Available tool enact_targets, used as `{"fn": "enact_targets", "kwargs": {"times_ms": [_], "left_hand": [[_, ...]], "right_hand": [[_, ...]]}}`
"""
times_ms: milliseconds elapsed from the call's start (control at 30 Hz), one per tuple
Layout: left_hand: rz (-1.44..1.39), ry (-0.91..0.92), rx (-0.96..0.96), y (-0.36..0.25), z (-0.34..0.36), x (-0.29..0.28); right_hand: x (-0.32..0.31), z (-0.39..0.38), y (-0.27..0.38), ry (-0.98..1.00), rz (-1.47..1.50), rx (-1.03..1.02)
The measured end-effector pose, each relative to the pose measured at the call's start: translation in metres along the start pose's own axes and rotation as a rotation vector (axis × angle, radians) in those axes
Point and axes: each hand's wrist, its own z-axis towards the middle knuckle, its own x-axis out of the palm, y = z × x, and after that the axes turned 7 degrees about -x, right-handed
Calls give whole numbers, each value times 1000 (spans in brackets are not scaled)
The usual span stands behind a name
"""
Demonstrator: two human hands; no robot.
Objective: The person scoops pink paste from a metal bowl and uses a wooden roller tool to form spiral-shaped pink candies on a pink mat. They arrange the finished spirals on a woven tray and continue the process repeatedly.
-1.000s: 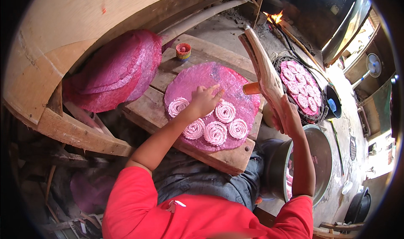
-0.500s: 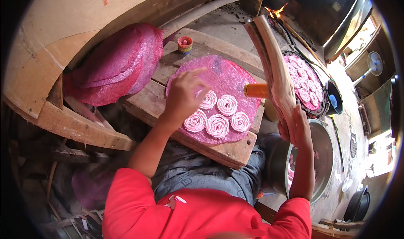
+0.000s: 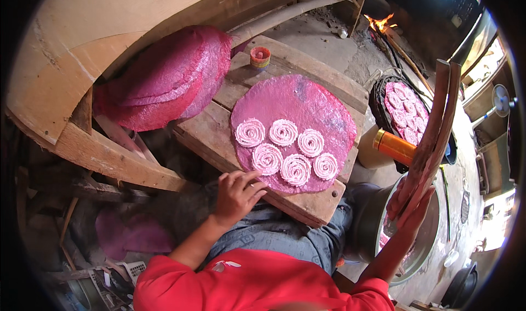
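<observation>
Pink piped rosettes (image 3: 296, 169) now lie uncovered: my left hand (image 3: 239, 195), loosely spread, has withdrawn beside the round mat (image 3: 274, 100); my right hand (image 3: 415, 213) grips the wooden press (image 3: 437, 122), swung aside.

Red short-sleeved shirt (image 3: 263, 281), small white chest mark (image 3: 226, 265), dark blue-grey patterned legwear (image 3: 312, 238), bare hands (image 3: 236, 197)

Rough wooden bench (image 3: 203, 131); glossy, woven-looking pink mat (image 3: 285, 100); 6 matt, ridged swirls (image 3: 296, 169)

Six pink swirls (image 3: 296, 169) lie on the nearest mat (image 3: 276, 98); two hands (image 3: 236, 196); one orange cylinder (image 3: 396, 147); one fan (image 3: 501, 98).
</observation>
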Motion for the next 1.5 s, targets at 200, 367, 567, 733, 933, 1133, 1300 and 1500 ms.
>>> {"fn": "enact_targets", "kwargs": {"times_ms": [200,367,567,733,933,1133,1300,1500], "left_hand": [[8,22,140,1,8,7],[47,2,182,5,13,8],[97,-12,246,15,19,11],[182,-55,206,58,30,0],[179,-58,112,124,85,7],[67,-156,5,96,137,-24],[-795,380,47,-8,106,-34],[-547,989,421,-44,61,-13]], "right_hand": [[7,-2,-5,-168,36,-15],[8,-4,-5,-53,0,-2],[9,-4,-8,-118,-20,-8],[7,-5,-11,-45,33,-7],[3,-1,-19,46,121,116],[15,-4,-35,77,-120,199],[57,-1,-43,470,-271,232],[114,-25,-43,810,-1276,-203]]}}
